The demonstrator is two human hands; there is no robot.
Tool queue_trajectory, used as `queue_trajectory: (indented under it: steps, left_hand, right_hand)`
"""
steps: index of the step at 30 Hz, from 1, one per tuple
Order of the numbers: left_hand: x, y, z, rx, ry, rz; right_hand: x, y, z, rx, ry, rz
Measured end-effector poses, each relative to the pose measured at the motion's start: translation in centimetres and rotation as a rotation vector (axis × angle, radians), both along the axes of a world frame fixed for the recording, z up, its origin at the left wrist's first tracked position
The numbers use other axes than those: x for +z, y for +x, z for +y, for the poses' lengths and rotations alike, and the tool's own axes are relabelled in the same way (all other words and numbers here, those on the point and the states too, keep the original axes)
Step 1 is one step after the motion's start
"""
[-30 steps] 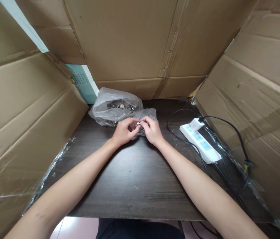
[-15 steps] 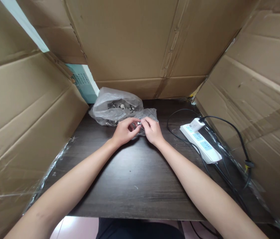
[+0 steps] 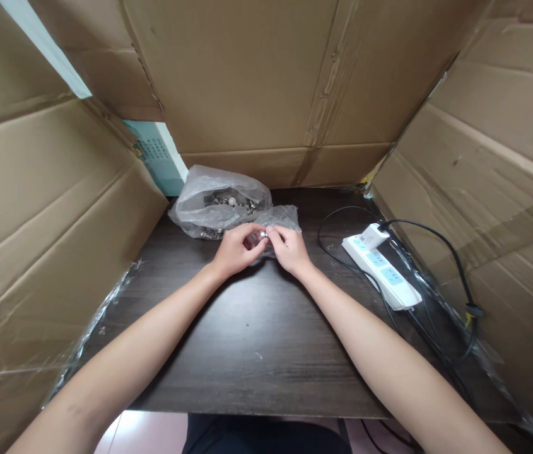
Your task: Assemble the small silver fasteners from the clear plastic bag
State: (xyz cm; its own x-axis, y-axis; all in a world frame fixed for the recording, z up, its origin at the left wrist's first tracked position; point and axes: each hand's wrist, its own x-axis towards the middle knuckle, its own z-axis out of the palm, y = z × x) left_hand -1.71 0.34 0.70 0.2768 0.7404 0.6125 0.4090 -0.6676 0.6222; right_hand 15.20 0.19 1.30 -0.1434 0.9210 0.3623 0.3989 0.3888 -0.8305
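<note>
Head: fingers (image 3: 270,234) pinching metal part (image 3: 263,235).

The counter (image 3: 257,328) is dark wood grain, matt. The bag (image 3: 219,198) is thin clear plastic, crinkled and glossy, over shiny metal parts (image 3: 231,202). The walls (image 3: 247,75) are matt brown cardboard, creased. The power strip (image 3: 382,272) is smooth white plastic; its cable (image 3: 450,252) is black.
</note>
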Motion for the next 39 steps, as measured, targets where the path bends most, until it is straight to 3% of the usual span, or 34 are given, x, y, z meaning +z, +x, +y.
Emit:
queue_trajectory:
  steps: [39]
  left_hand:
    - [-0.03,0.03,-0.02,-0.001,-0.025,0.000]
  right_hand:
    - [0.26,0.14,-0.02,0.015,-0.004,0.039]
